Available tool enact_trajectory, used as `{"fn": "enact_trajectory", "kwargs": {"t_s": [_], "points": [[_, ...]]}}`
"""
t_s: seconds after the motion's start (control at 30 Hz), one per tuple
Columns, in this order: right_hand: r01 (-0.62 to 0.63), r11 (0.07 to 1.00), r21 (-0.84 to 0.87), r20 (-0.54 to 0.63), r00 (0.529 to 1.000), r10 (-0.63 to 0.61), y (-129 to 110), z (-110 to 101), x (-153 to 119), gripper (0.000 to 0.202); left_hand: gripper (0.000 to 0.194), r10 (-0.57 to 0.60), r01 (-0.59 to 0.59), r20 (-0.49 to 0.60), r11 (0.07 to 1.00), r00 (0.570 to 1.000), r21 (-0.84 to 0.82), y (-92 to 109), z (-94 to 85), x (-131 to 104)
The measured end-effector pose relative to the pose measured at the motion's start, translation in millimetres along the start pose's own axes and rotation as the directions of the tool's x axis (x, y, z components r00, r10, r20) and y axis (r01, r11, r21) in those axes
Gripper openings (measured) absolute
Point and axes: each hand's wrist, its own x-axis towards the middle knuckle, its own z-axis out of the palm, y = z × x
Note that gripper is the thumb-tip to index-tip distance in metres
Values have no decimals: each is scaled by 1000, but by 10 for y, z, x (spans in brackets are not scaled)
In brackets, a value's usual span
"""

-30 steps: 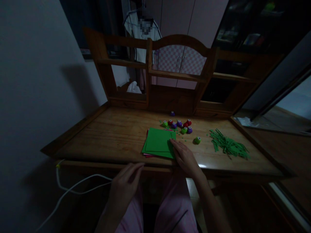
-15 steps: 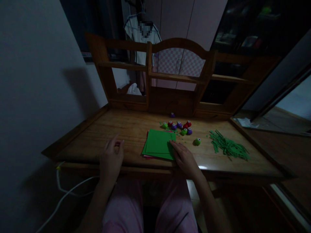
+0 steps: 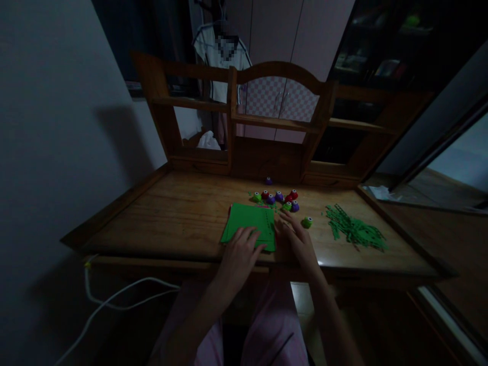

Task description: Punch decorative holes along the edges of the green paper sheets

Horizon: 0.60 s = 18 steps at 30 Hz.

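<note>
A stack of green sheets [image 3: 244, 218] lies on the desk in front of me, with a reddish edge showing under it. The top sheet has a row of small dark marks or holes along its right side. My left hand [image 3: 240, 250] rests over the front part of the stack, its fingers spread. Just right of the stack, my right hand [image 3: 299, 241] is open, fingers stretched forward near the desk top. Closest to its fingertips are a green rounded piece with a pale, dark-centred top [image 3: 307, 222] and a similar green one [image 3: 286, 206].
Several small red, purple [image 3: 279, 196] and green rounded pieces sit behind the stack among tiny green bits. A heap of green perforated strips [image 3: 356, 231] lies at the right. A wooden shelf unit [image 3: 232, 117] stands along the back; a white cable [image 3: 114, 300] hangs at the left.
My left hand has moved right from the bare desk onto the green stack. My right hand has come off the stack's right edge and shifted slightly right.
</note>
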Motion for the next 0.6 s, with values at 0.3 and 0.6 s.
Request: {"fn": "enact_trajectory", "kwargs": {"t_s": [0.3, 0.6], "points": [[-155, 957, 246, -52, 984, 173, 46, -49, 13, 37, 30, 196, -223, 158, 959, 968, 177, -11, -116, 268], [-192, 921, 340, -55, 973, 223, 66, -50, 6, 32, 22, 260, -289, 220, 950, 940, 114, -218, -110, 295]]}}
